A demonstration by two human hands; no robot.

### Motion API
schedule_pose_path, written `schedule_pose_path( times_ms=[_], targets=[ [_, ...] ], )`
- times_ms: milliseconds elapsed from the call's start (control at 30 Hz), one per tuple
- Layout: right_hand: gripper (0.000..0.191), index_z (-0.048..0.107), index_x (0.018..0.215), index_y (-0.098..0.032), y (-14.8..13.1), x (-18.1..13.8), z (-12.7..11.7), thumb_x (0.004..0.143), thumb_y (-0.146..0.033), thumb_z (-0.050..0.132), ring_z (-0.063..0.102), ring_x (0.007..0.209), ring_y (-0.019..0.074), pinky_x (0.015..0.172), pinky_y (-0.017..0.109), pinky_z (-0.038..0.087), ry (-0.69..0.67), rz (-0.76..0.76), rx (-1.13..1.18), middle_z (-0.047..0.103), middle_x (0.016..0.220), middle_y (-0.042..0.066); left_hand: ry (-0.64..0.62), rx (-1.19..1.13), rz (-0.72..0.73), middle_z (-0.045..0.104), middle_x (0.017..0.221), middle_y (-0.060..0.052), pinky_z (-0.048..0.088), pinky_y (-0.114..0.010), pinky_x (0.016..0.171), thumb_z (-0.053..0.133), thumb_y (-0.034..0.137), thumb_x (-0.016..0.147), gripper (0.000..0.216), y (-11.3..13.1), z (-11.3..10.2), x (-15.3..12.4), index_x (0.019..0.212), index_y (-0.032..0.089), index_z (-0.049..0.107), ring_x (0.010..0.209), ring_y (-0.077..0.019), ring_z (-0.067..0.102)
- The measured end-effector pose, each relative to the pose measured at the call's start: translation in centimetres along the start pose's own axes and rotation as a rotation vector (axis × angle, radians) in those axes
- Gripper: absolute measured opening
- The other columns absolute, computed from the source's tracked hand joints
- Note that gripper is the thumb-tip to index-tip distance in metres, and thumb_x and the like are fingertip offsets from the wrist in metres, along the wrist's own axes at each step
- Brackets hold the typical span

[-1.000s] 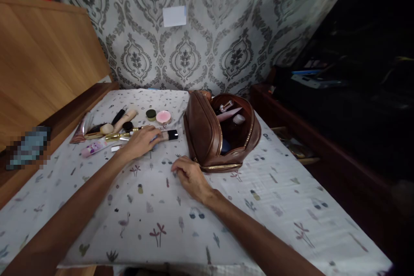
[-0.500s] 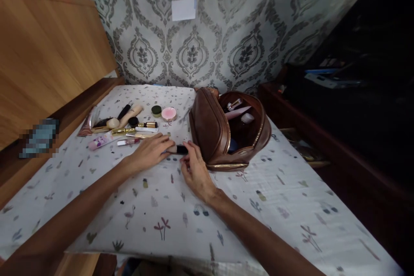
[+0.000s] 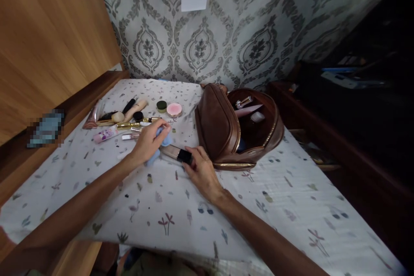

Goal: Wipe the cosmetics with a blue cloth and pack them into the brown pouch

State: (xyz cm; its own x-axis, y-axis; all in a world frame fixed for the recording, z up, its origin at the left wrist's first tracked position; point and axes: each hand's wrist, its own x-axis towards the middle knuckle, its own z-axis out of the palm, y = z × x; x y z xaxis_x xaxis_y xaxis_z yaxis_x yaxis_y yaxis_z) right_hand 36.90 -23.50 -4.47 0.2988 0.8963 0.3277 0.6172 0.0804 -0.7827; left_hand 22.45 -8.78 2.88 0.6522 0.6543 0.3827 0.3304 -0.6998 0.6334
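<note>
My right hand point(image 3: 203, 170) grips the black cap of a small foundation bottle point(image 3: 170, 152), clear with beige contents, which points toward my left hand. My left hand point(image 3: 149, 140) is closed on a light blue cloth point(image 3: 165, 137), soft-looking and partly hidden by the fingers. One end of the cloth hangs below the hand, close to the bottle's base. Just right of my right hand stands a brown makeup bag point(image 3: 215, 123), unzipped, with a pink item and other small things inside. Beyond my left hand lie a lip gloss tube point(image 3: 130, 136) and gold-and-black tubes.
A pink compact point(image 3: 174, 110) and a dark green jar point(image 3: 161, 106) sit toward the wall. Makeup brushes point(image 3: 136, 110) and a purple-white tube point(image 3: 105, 134) lie at the left on the patterned cloth cover point(image 3: 181, 228). A wooden cabinet point(image 3: 58, 43) borders the left side.
The bottle is now lifted and tilted in my right hand. My left hand has come off it, and a blue cloth now shows in its fingers. The camera view has shifted slightly.
</note>
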Motion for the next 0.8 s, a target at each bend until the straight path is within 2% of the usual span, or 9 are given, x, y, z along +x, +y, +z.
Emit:
schedule_pose_path(
  times_ms=[67, 100, 200, 267, 333, 467, 600, 800],
  targets=[
    [0.046, 0.058, 0.128, -0.019, 0.1, 0.1, 0.0, 0.083, -0.011, 0.06, 0.06, 0.078, 0.0177, 0.082, 0.038, 0.057, 0.004, -0.004, -0.019, 0.057, 0.107, 0.008, 0.003, -0.014, 0.094, 0.066, 0.105, -0.006, 0.048, -0.033, 0.089, 0.045, 0.036, 0.099, 0.022, 0.7, 1.3, -0.4, 0.11, 0.021, 0.056, 0.099, -0.0212, 0.062],
    [0.043, 0.058, 0.125, -0.018, 0.2, 0.1, 0.0, 0.083, -0.011, 0.06, 0.06, 0.081, 0.0192, 0.084, 0.039, 0.056, 0.005, -0.01, -0.038, 0.057, 0.104, 0.008, -0.043, 0.008, 0.168, 0.064, 0.11, -0.007, 0.047, -0.034, 0.093, 0.045, 0.034, 0.1, 0.022, 1.0, 2.1, -0.7, 0.114, 0.021, 0.054, 0.104, -0.0218, 0.06],
    [0.029, 0.062, 0.108, -0.016, 0.4, 0.2, 0.1, 0.081, -0.008, 0.059, 0.059, 0.089, 0.0223, 0.087, 0.039, 0.054, -0.007, -0.036, -0.092, 0.059, 0.097, 0.007, -0.252, 0.204, 0.383, 0.062, 0.11, -0.011, 0.048, -0.039, 0.092, 0.045, 0.03, 0.101, 0.023, 1.1, 4.3, -1.9, 0.118, 0.018, 0.054, 0.103, -0.0251, 0.059],
    [0.024, 0.063, 0.102, -0.017, 0.4, 0.2, 0.1, 0.081, -0.007, 0.06, 0.059, 0.089, 0.0214, 0.087, 0.037, 0.053, -0.017, -0.042, -0.096, 0.059, 0.096, 0.007, -0.293, 0.343, 0.447, 0.063, 0.107, -0.012, 0.047, -0.042, 0.089, 0.045, 0.029, 0.101, 0.023, 0.7, 5.1, -2.4, 0.118, 0.017, 0.056, 0.1, -0.0268, 0.06],
    [0.026, 0.063, 0.106, -0.018, 0.2, 0.1, 0.0, 0.082, -0.009, 0.062, 0.059, 0.085, 0.0194, 0.084, 0.035, 0.053, -0.026, -0.033, -0.075, 0.06, 0.097, 0.006, -0.269, 0.414, 0.458, 0.064, 0.102, -0.01, 0.046, -0.043, 0.088, 0.042, 0.029, 0.102, 0.023, 0.0, 5.1, -2.5, 0.112, 0.017, 0.059, 0.096, -0.0267, 0.06],
    [0.035, 0.063, 0.116, -0.019, 0.0, 0.0, 0.0, 0.083, -0.009, 0.066, 0.059, 0.078, 0.0165, 0.079, 0.032, 0.054, -0.033, 0.01, -0.04, 0.061, 0.098, 0.005, -0.226, 0.461, 0.437, 0.064, 0.091, -0.008, 0.047, -0.039, 0.082, 0.038, 0.032, 0.103, 0.03, -1.7, 3.6, -1.8, 0.095, 0.019, 0.064, 0.088, -0.0234, 0.059],
    [0.036, 0.063, 0.116, -0.019, 0.0, -0.1, 0.1, 0.082, -0.008, 0.067, 0.061, 0.081, 0.0167, 0.08, 0.032, 0.054, -0.03, 0.025, -0.032, 0.063, 0.099, 0.005, -0.162, 0.478, 0.411, 0.062, 0.084, -0.007, 0.048, -0.037, 0.075, 0.039, 0.033, 0.102, 0.03, -2.9, 2.6, -1.3, 0.087, 0.02, 0.062, 0.083, -0.0231, 0.057],
    [0.039, 0.061, 0.12, -0.018, -0.3, -0.4, -0.2, 0.083, -0.007, 0.065, 0.063, 0.09, 0.0195, 0.085, 0.035, 0.055, -0.059, 0.012, -0.038, 0.065, 0.105, 0.008, -0.099, 0.556, 0.46, 0.061, 0.079, -0.005, 0.047, -0.035, 0.069, 0.036, 0.031, 0.103, 0.032, -3.4, 2.9, -1.6, 0.081, 0.022, 0.057, 0.08, -0.0223, 0.058]
  ],
)
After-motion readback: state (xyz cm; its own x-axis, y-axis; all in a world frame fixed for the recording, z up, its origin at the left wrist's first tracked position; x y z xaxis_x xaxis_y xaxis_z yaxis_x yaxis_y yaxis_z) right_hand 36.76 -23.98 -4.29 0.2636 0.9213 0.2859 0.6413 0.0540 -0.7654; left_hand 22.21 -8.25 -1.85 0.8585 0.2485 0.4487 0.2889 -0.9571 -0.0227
